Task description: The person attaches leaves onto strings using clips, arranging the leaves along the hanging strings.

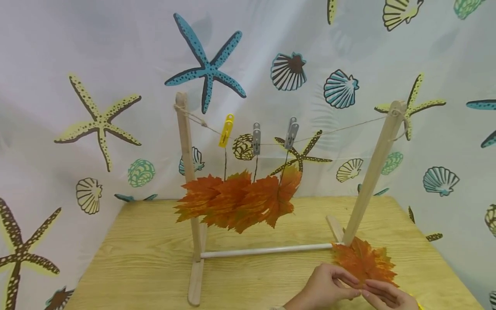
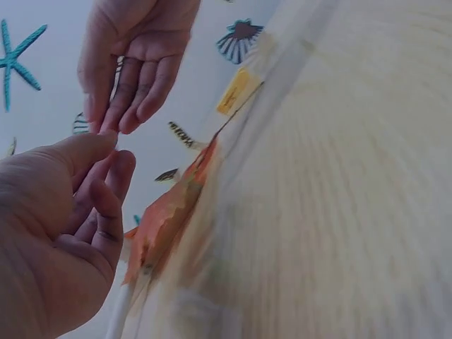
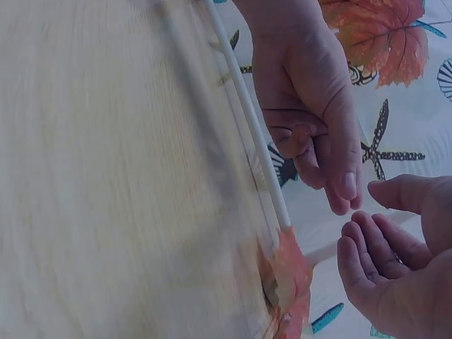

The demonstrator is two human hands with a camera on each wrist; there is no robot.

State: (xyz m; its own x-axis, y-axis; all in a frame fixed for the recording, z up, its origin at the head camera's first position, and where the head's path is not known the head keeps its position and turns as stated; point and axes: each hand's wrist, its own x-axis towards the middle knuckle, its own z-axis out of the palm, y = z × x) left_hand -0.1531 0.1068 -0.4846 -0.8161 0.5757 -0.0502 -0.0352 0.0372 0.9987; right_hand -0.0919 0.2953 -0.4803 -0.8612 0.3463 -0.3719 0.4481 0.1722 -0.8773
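Observation:
My left hand (image 1: 323, 286) and right hand (image 1: 389, 297) meet at their fingertips, just in front of an orange artificial maple leaf (image 1: 366, 262) on the table. In the left wrist view, the left hand's (image 2: 63, 240) fingers are loosely bent and nothing shows in them. The right hand (image 3: 402, 268) has relaxed, nearly straight fingers in the right wrist view, also with nothing visible between them. The leaf's dark stem (image 2: 240, 111) points toward a yellow clothespin (image 2: 239, 92). In the head view, my right hand mostly hides that clothespin.
A wooden stand (image 1: 372, 181) with a white crossbar (image 1: 267, 249) holds a sagging string (image 1: 345, 128). From it, a yellow clothespin (image 1: 226, 131) and two grey clothespins (image 1: 256, 138) hold overlapping orange leaves (image 1: 236, 200). A patterned curtain (image 1: 248, 43) surrounds the wooden table (image 1: 147, 267).

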